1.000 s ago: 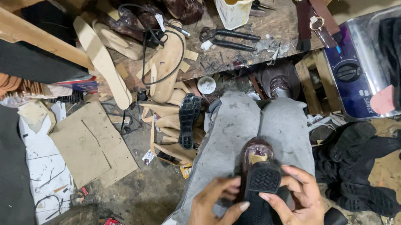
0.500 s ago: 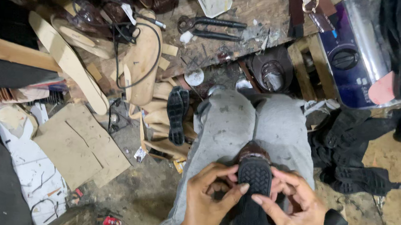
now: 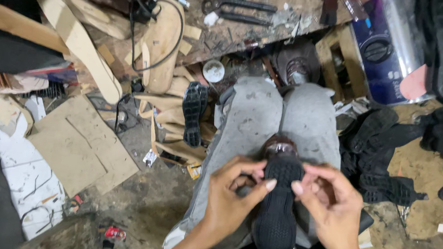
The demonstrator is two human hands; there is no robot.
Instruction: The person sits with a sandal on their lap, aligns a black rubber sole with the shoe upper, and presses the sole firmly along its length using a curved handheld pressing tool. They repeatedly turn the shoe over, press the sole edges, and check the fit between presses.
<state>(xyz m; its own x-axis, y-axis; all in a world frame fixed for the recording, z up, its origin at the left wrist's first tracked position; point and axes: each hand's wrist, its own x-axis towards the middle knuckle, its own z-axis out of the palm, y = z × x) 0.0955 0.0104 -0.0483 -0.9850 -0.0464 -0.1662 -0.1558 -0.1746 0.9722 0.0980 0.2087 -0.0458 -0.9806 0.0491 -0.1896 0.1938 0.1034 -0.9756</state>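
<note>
A blue and silver cylindrical canister [image 3: 388,48] with a dark round cap and pale lettering lies at 1 o'clock beside a wooden crate [image 3: 340,65]. A small red wrapper [image 3: 115,233] sits on the floor at 7 o'clock, and flat sheets of brown cardboard [image 3: 77,148] spread at 9 o'clock next to white scribbled paper [image 3: 20,178].

At 6 o'clock, a black rubber sole [image 3: 277,206] with a fine ridged tread rests sole-up on a brown shoe [image 3: 280,144], which sits between the knees of grey, dusty trousers [image 3: 256,116]. The left hand [image 3: 229,203] pinches the sole's left edge near the toe, thumb and forefinger closed on the rubber. The right hand [image 3: 332,210] does the same on the right edge, fingers curled and clamped on the rim.

A second black sole [image 3: 194,112] lies tread-up at 10 o'clock among pale tan leather cut-outs [image 3: 160,37], long and insole-shaped. A black cable [image 3: 155,31] loops over them. Dark metal pliers [image 3: 237,8] lie at 12 o'clock on a scarred, stained workbench [image 3: 238,34], with a small white round lid [image 3: 214,71] below. A heap of 4 or more black treaded soles [image 3: 385,157] fills 3 o'clock. The floor [image 3: 148,202] is rough, dirty concrete, sandy to the right
</note>
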